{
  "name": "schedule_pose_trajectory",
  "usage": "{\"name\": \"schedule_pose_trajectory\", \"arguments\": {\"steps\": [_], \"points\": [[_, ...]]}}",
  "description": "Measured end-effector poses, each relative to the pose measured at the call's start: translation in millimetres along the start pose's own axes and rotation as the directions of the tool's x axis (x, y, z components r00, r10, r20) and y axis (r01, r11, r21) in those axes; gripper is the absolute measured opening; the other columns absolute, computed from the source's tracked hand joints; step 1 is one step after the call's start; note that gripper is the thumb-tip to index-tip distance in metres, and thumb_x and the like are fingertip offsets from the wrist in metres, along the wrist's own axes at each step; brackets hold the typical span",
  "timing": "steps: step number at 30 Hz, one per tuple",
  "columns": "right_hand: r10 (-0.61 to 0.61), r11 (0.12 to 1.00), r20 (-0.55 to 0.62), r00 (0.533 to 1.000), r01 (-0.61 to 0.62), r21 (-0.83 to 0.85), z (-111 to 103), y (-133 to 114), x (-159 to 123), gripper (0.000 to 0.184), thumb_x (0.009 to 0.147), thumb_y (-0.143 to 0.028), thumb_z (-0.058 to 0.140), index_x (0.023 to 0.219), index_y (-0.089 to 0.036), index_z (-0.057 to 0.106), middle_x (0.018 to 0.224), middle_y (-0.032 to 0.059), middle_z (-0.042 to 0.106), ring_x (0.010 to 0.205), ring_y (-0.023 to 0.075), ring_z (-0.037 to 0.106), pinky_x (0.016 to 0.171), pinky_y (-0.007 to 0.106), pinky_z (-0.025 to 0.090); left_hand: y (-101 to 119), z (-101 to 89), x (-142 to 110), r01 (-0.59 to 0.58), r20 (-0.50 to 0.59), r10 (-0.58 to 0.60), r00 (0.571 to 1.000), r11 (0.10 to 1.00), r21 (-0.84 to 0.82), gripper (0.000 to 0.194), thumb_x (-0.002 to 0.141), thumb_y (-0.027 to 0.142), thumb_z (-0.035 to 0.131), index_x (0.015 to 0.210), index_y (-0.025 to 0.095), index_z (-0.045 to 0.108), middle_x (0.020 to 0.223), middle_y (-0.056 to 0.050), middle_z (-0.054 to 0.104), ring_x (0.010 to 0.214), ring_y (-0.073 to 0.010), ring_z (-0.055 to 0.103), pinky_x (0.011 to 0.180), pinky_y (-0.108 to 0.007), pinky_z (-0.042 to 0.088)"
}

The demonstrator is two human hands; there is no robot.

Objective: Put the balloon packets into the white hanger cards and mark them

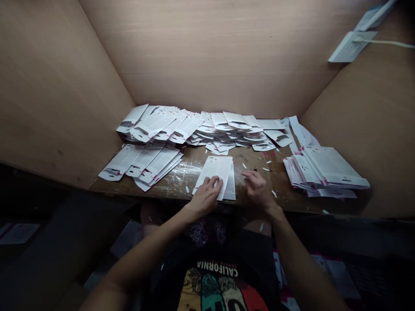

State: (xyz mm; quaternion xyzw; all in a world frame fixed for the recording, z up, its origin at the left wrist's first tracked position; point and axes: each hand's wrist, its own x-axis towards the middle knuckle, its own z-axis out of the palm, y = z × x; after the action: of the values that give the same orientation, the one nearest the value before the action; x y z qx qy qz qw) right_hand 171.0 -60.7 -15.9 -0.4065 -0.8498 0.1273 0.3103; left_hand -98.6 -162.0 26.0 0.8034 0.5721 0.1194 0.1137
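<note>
My left hand [206, 195] rests on a flat white printed cardboard packet [218, 166] near the table's front edge, its fingers laid across the lower part. Another packet [231, 190] sticks out from under it on the right. Just right of these, my right hand [257, 189] is closed above the table, apart from the packets, with thumb and index finger pinched toward the left. A small dark tip [255, 169] shows beside its knuckles; whatever the fingers hold is too small to make out.
Heaped white packets [227, 127] line the back of the brown table [191, 166]. A fanned stack [145, 164] lies at left, and a taller pile [330, 166] at right. Small paper scraps [266, 169] are scattered about. Wooden panels [207, 56] enclose three sides; a socket [348, 46] is upper right.
</note>
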Motion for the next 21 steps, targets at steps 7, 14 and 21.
{"name": "schedule_pose_trajectory", "arguments": {"steps": [7, 14, 21], "points": [[-0.090, 0.996, 0.253, 0.963, 0.081, 0.047, 26, -24, -14, 0.039, 0.095, -0.038, 0.074, 0.132, -0.024, 0.070, 0.145, 0.0122, 0.066, 0.131, 0.0315, 0.060, 0.109, 0.054, 0.045, -28, 17.4, 45, 0.002, 0.193, 0.081, 0.978, 0.919, -0.395, 0.041, 0.079, 0.020, 0.078, 0.120, 0.019, 0.072, 0.139, -0.013, 0.061, 0.113, -0.0260, 0.067, 0.102, -0.039, 0.055], [0.001, 0.999, 0.212, 0.977, 0.008, -0.041, 28, -42, -17, 0.051, 0.086, -0.054, 0.082, 0.124, -0.023, 0.069, 0.146, 0.0139, 0.065, 0.131, 0.0341, 0.057, 0.104, 0.052, 0.043, -29, 7.6, 49, 0.151, 0.133, -0.108, 0.985, 0.917, -0.370, 0.016, 0.086, 0.015, 0.069, 0.100, 0.015, 0.076, 0.103, -0.007, 0.071, 0.085, -0.0162, 0.069, 0.078, -0.026, 0.055], [0.023, 0.997, 0.215, 0.976, -0.007, -0.077, 30, -48, -19, 0.052, 0.087, -0.053, 0.082, 0.130, -0.028, 0.068, 0.147, 0.0106, 0.064, 0.130, 0.0342, 0.055, 0.104, 0.053, 0.040, -35, -1.1, 54, 0.152, 0.197, -0.096, 0.976, 0.945, -0.290, 0.011, 0.086, 0.023, 0.072, 0.093, 0.018, 0.080, 0.093, -0.004, 0.074, 0.078, -0.0156, 0.067, 0.071, -0.024, 0.049]]}}
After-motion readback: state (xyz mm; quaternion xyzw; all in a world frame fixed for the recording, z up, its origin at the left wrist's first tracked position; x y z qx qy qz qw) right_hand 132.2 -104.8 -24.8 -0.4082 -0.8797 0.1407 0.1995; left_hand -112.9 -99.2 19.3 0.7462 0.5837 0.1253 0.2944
